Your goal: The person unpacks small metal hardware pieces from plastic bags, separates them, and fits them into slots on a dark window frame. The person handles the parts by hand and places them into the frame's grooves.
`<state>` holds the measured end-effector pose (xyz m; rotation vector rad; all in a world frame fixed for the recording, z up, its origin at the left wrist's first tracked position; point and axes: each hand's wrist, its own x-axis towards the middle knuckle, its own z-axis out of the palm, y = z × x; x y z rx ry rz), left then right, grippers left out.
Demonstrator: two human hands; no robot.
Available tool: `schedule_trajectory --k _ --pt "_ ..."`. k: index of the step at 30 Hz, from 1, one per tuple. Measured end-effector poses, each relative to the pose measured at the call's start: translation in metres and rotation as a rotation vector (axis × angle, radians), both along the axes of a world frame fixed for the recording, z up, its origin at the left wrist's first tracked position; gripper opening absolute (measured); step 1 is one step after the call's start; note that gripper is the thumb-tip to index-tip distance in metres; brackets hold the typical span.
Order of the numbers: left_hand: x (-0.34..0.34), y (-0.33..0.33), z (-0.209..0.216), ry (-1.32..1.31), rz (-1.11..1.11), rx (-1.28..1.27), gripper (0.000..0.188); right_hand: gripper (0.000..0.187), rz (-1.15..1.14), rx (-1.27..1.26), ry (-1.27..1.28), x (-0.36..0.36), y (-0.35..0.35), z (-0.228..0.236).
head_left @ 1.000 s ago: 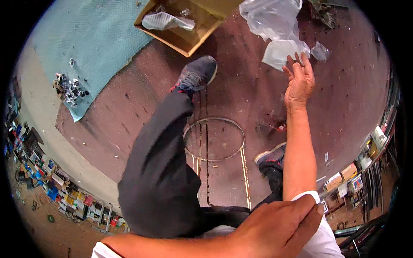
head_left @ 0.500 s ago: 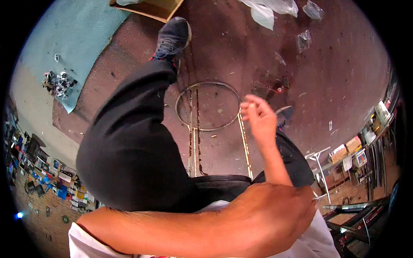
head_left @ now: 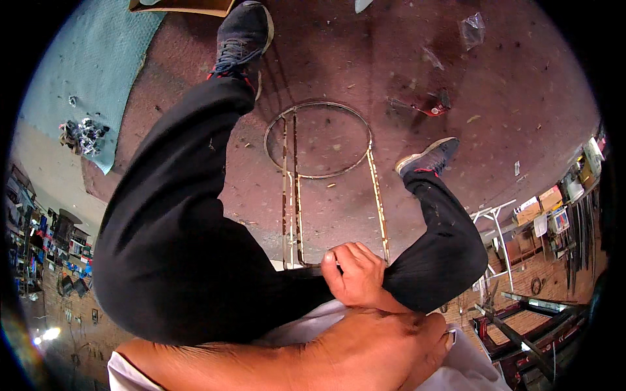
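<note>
My right hand is closed in front of my lap, its fingers curled and the thumb lying alongside. Whatever it holds, if anything, is hidden. It sits against the black trousers between my thighs. My left forearm crosses my body from the lower left. My left hand lies over my right forearm, its fingers bent down at the far side and mostly hidden. A small pale bit shows by those fingers, too small to name. Just beyond my lap stands a worn metal frame with thin legs and a ring near the floor.
An open cardboard box stands at the far left edge. A blue-green mat bears a pile of small shiny parts. Clear plastic bags lie on the reddish floor. At right are a white metal stand and cardboard boxes.
My right hand has come down from above the floor to my lap, its fingers now curled. My left hand has shifted lower. More of my right leg and shoe shows.
</note>
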<state>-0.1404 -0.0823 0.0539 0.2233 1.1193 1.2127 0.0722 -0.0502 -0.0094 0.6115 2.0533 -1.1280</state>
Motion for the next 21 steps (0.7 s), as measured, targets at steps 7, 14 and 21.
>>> schedule_trajectory --k 7,14,21 --pt "0.016 0.016 0.013 -0.032 0.101 0.003 0.026 0.025 0.09 0.051 0.03 -0.002 -0.003 -0.002" --pt "0.017 0.033 0.011 0.067 -0.06 0.125 0.025 0.017 0.048 0.158 0.03 0.006 -0.015 0.0" --pt "0.02 0.064 0.026 0.081 0.009 0.155 0.025 0.02 0.053 0.137 -0.048 0.003 -0.012 0.004"
